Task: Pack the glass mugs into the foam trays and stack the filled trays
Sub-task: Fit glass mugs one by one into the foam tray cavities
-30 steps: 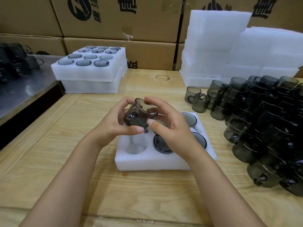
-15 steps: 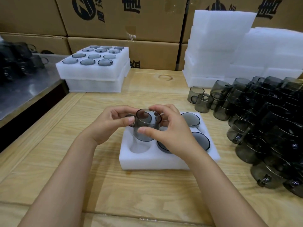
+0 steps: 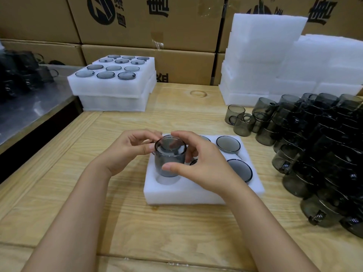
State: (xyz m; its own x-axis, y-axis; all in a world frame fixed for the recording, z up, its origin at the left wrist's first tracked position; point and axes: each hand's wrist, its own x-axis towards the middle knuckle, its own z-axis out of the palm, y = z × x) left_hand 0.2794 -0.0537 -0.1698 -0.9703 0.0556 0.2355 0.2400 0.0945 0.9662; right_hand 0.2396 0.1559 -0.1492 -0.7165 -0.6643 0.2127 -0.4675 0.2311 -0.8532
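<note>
A smoky glass mug stands upside down, partway into the front-left hole of a white foam tray in the middle of the wooden table. My left hand pinches the mug's left side, at the handle. From the right, my right hand grips the mug, thumb on its near wall and fingers over the top. Other mugs sit sunk in the tray's right holes; my right hand hides the middle ones.
A big heap of loose smoky mugs fills the table's right side. Filled, stacked trays stand at the back left. Empty foam blocks pile up at the back right. Cardboard boxes line the rear. A metal counter lies left.
The mug was tilted in both hands above the tray. It has been turned mouth down and lowered into the front-left hole.
</note>
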